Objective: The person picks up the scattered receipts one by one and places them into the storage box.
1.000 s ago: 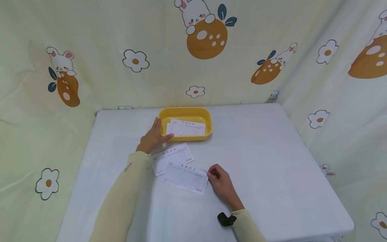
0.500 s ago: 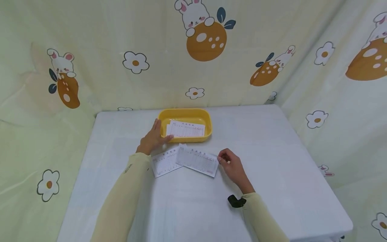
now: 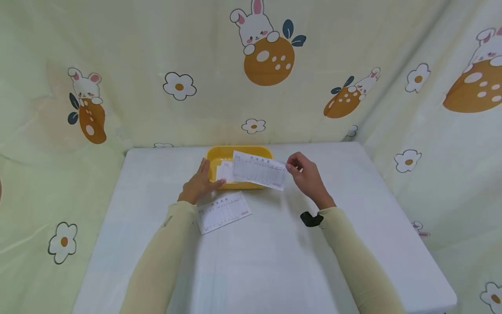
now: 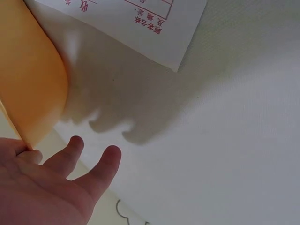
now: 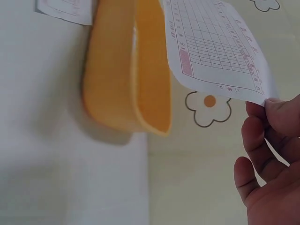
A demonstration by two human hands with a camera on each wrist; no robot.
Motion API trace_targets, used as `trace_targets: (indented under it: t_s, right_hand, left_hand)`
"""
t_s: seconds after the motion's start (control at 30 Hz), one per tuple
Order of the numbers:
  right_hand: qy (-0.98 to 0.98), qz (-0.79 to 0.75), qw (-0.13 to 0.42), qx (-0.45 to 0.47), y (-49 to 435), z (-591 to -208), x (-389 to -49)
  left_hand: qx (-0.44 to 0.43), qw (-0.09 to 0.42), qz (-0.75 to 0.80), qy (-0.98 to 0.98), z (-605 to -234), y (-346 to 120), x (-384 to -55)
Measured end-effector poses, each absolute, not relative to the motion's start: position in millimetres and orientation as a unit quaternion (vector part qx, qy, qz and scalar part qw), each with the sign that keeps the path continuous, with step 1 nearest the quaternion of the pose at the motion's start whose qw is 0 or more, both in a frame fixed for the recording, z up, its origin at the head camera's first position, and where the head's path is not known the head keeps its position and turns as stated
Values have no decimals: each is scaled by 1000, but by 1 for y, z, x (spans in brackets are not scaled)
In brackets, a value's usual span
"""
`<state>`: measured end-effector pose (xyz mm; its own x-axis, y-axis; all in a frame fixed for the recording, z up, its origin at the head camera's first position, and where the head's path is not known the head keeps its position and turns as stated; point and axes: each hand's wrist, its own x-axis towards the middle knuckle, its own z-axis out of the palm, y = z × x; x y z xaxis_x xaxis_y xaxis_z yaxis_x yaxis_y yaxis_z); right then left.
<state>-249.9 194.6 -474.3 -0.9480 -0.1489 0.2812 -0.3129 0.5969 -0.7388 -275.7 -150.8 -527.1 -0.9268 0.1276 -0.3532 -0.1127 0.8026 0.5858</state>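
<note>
Between thumb and fingertips, my right hand [image 3: 310, 176] pinches the right end of a printed paper form [image 3: 259, 170]. The form is raised and overlaps the yellow tray [image 3: 213, 152] in the head view. In the right wrist view the form [image 5: 213, 51] bends slightly, its ruled grid and red print showing. My left hand [image 3: 200, 183] rests at the tray's front left corner, its fingers spread. One fingertip is right at the rim in the left wrist view. More paper slips [image 3: 224, 169] lie inside the tray, partly covered by the raised form.
In front of the tray another paper form [image 3: 225, 213] lies slanted on the white table [image 3: 251, 270]. Behind and at both sides hangs a pale curtain [image 3: 204, 43] with rabbits, oranges and flowers. A dark band [image 3: 311, 219] is on the right wrist.
My right hand has lifted one form off the table and carried it up and forward, over the tray. The left hand has kept its place at the tray.
</note>
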Motion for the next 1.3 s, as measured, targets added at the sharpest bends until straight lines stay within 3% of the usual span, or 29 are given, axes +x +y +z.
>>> trace_targets:
  t_s: [0.33, 0.7, 1.3]
  right_hand:
    - [-900, 408, 61, 140, 175, -446, -304]
    - [-910, 396, -1, 126, 147, -435, -338]
    - [-907, 406, -36, 103, 121, -442, -351]
  left_hand:
    - [11, 190, 282, 940, -531, -146, -277]
    - [6, 208, 276, 939, -536, -141, -280]
    - [1, 203, 279, 939, -525, -149, -280]
